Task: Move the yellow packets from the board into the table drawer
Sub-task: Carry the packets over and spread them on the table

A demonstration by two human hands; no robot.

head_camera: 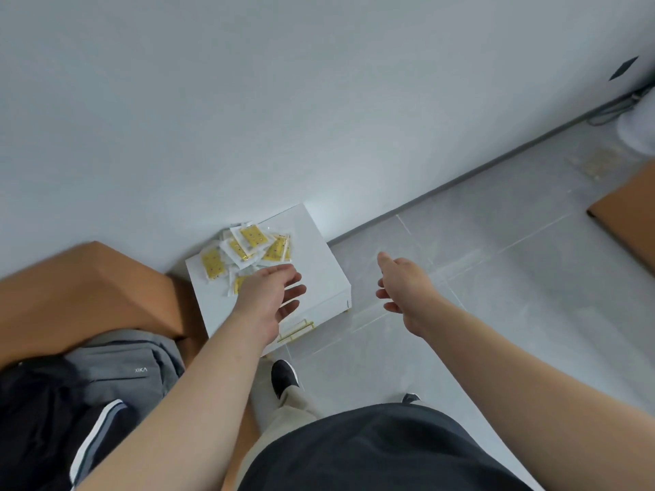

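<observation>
Several yellow packets (248,249) in clear wrappers lie in a loose heap on the far left part of a small white table's top (319,256). The table stands against the wall, and its drawer front with a gold handle (296,331) faces me and looks closed. My left hand (269,295) hovers over the near middle of the top, fingers relaxed and empty, just beside the nearest packet. My right hand (400,288) is stretched out over the floor to the right of the table, fingers loose, holding nothing.
A brown cardboard box (88,288) stands left of the table, with a grey backpack (124,366) and dark clothing in front of it. Another cardboard piece (627,221) lies at the right edge. My shoe (283,377) is just before the table on grey floor tiles.
</observation>
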